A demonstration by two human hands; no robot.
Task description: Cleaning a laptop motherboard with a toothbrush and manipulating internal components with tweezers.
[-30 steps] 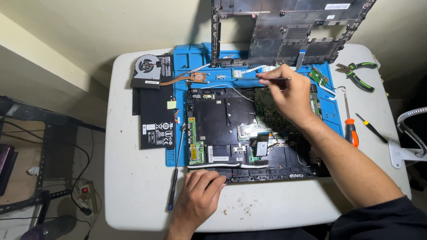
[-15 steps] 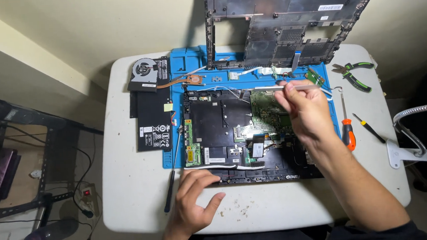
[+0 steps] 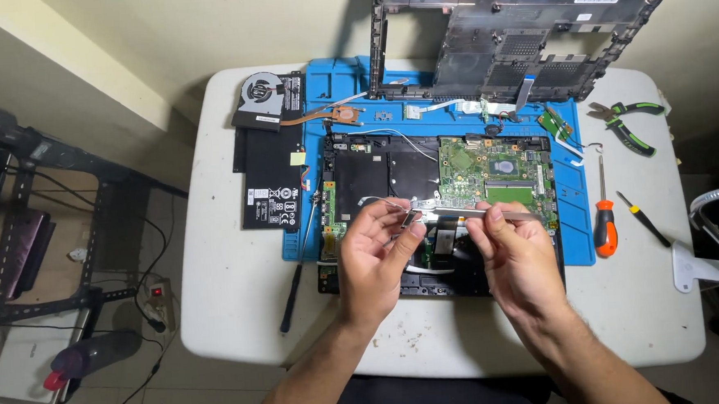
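Both hands are raised over the front half of an opened laptop base (image 3: 375, 177) that lies on a blue work mat (image 3: 345, 80). My left hand (image 3: 375, 258) pinches a small metal bracket with a thin wire (image 3: 401, 208) at its fingertips. My right hand (image 3: 514, 255) grips metal tweezers (image 3: 491, 214), whose tips meet the bracket beside my left fingers. A green circuit board (image 3: 497, 170) sits in the base just beyond the hands.
A black battery (image 3: 270, 182) and a fan with a copper heat pipe (image 3: 268, 96) lie left of the mat. The laptop's black cover (image 3: 523, 29) leans against the wall. Green-handled pliers (image 3: 630, 122), an orange screwdriver (image 3: 604, 222), a small screwdriver (image 3: 643, 220) lie right; a black pry tool (image 3: 294, 283) left.
My right hand has come back from the far right of the laptop toward me. My left hand has lifted off the table edge and joined it, now pinching the bracket.
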